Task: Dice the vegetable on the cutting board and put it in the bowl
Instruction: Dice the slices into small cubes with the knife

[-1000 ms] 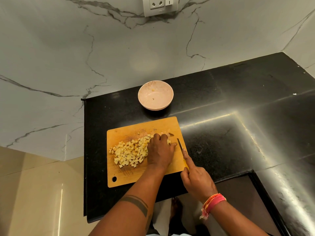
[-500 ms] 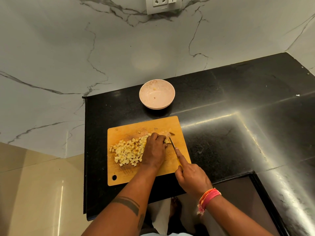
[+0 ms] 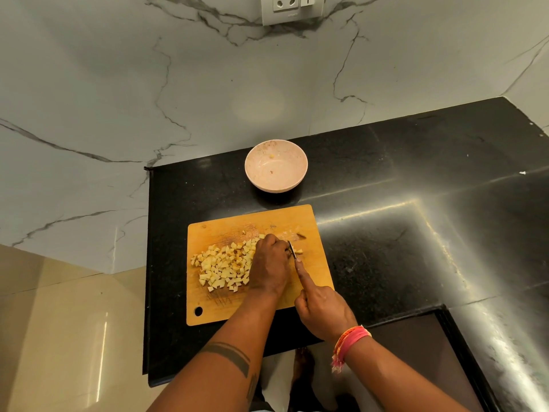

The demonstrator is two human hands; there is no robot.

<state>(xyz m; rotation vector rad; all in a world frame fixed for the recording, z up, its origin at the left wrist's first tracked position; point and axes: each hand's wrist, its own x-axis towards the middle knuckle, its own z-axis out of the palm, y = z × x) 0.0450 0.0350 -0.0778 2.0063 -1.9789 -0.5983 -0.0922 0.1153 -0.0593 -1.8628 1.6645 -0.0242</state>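
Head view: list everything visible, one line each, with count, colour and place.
cutting board: one, orange-brown wood, on the counter near the front edge.
diced vegetable: one pile of many cubes, pale yellow, left half of the board.
knife: one, dark blade, over the board's right part.
bowl: one, pale pink, behind the board, nearly empty.
counter: one, black, polished.
wall: white marble with grey veins.
socket plate: one, white, top of the wall.
wristband: one, pink-orange, right wrist.
left hand: on the vegetable beside the blade.
right hand: grips the knife, forefinger extended.
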